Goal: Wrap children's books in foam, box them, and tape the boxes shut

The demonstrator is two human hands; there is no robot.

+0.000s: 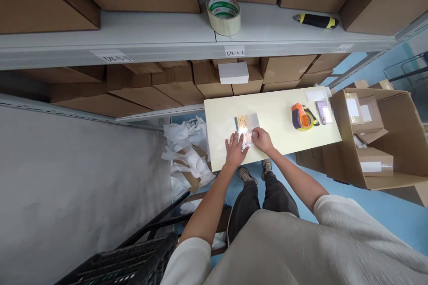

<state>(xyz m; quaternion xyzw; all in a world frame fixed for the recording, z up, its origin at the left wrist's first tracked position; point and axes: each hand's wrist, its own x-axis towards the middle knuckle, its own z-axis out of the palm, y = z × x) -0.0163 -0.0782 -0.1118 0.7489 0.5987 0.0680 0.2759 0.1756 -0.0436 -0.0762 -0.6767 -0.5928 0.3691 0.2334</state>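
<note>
A small flat printed packet (241, 123) with a green strip and a yellow-orange panel lies on the cream tabletop (222, 120). Its lower part is whitish with reddish print and looks glossy. My left hand (236, 152) rests on the packet's lower left, fingers spread, a ring on one of them. At the packet's right side my right hand (263, 140) is closed, thumb and fingers pinched at its edge. A pale grey flat area (253, 120) shows just above the right hand; whether it belongs to the packet I cannot tell.
On the table's right stand an orange tape dispenser (303, 118), a white paper (314, 95) and a blurred purple item (323, 112). A large carton (397, 138) holds small boxes. The shelf above bears a tape roll (224, 15) and a utility knife (316, 21). White bags (190, 151) lie left.
</note>
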